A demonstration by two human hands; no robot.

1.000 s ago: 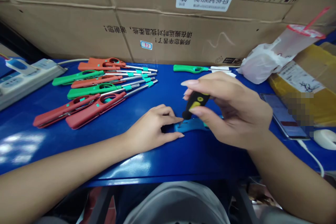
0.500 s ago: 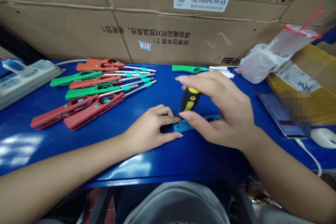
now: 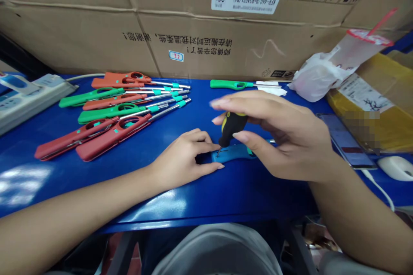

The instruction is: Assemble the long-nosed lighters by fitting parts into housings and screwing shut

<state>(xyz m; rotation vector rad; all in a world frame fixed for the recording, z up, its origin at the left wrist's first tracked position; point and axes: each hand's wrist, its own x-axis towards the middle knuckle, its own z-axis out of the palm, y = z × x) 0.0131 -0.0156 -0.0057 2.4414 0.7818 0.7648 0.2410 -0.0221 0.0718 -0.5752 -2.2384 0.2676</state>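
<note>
Pinching blue lighter [image 3: 235,153], laid approx. L-R, w/ L hand [image 3: 182,154]!
Gripping screwdriver [image 3: 232,129] w/ R hand [image 3: 288,137], angled down at L end.

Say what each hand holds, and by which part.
Right hand: black-and-yellow screwdriver, by its handle. Left hand: long blue plastic lighter, pinched at its handle end.

place: workshop, by the look
blue table [image 3: 258,197]: long-necked lighters [image 3: 100,145] laid out — blue one [image 3: 237,152] under screwdriver [image 3: 231,129]
backdrop: shipping carton [image 3: 180,21]
left end: power strip [image 3: 29,99]
</note>
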